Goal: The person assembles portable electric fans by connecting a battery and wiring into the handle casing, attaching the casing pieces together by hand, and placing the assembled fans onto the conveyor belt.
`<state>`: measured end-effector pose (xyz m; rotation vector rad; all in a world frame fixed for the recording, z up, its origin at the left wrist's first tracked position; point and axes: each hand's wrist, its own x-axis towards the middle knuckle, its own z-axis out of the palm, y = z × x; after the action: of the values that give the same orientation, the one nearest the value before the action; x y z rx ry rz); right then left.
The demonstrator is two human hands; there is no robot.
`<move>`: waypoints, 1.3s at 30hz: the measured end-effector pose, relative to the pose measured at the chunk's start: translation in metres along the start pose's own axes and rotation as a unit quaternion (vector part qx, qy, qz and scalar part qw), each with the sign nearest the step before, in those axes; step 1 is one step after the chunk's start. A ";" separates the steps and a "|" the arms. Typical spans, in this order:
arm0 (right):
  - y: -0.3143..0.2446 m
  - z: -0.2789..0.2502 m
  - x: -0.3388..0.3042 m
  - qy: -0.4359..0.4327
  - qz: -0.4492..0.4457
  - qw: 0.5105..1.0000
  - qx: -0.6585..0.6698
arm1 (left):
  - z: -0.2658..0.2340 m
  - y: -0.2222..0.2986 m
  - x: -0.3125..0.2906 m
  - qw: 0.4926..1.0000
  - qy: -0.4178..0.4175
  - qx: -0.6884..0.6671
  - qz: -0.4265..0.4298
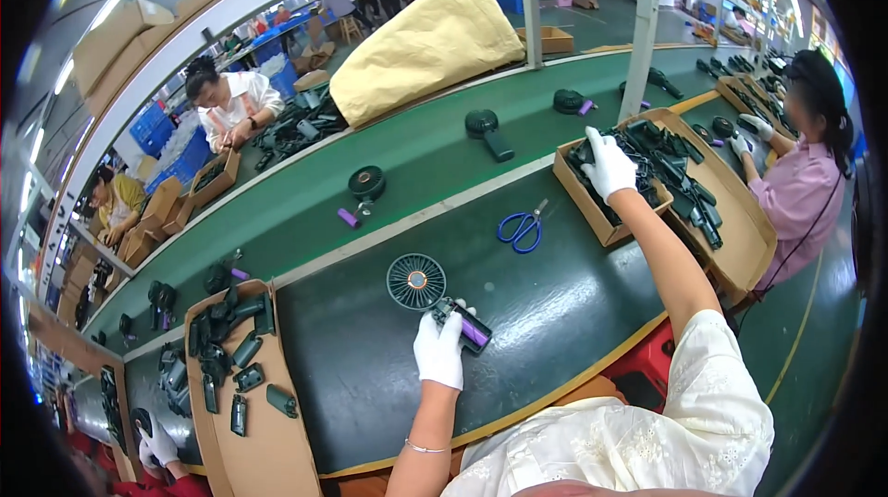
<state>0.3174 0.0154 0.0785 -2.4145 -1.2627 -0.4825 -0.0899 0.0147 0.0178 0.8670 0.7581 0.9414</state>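
Observation:
My left hand (438, 349), in a white glove, is closed round a handheld fan (417, 281) whose round dark-green grille points away from me. The handle's inside is exposed, showing a purple cylindrical battery (475, 330). My right hand (609, 164), gloved too, reaches into a small cardboard box (606, 230) of dark-green plastic parts at the right. Its thumb and fingers look apart over the parts; some fingertips are hidden among them. Blue-handled scissors (522, 229) lie on the dark bench between my hands.
Beyond the bench runs a green conveyor belt (421, 178) carrying several fans, some with purple batteries. A long cardboard tray (264, 451) of handle parts stands left; another tray (745, 247) lies right. A yellow-brown sack (425, 48) rests across the belt. Co-workers sit on both sides.

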 end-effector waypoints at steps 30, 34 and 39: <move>-0.145 -0.033 -0.176 -0.200 -0.242 0.911 0.265 | -0.016 0.000 0.004 0.989 0.056 0.096 0.099; -0.178 -0.041 -0.184 -0.180 -0.249 0.883 0.356 | -0.013 0.010 -0.001 0.956 0.057 0.267 0.107; -0.194 -0.026 -0.193 -0.184 -0.221 0.892 0.348 | -0.017 0.013 0.003 0.979 -0.029 0.192 0.064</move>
<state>0.0485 -0.0299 0.0444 -1.6428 -1.7753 0.3119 -0.1084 0.0262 0.0212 1.2890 0.8564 0.8909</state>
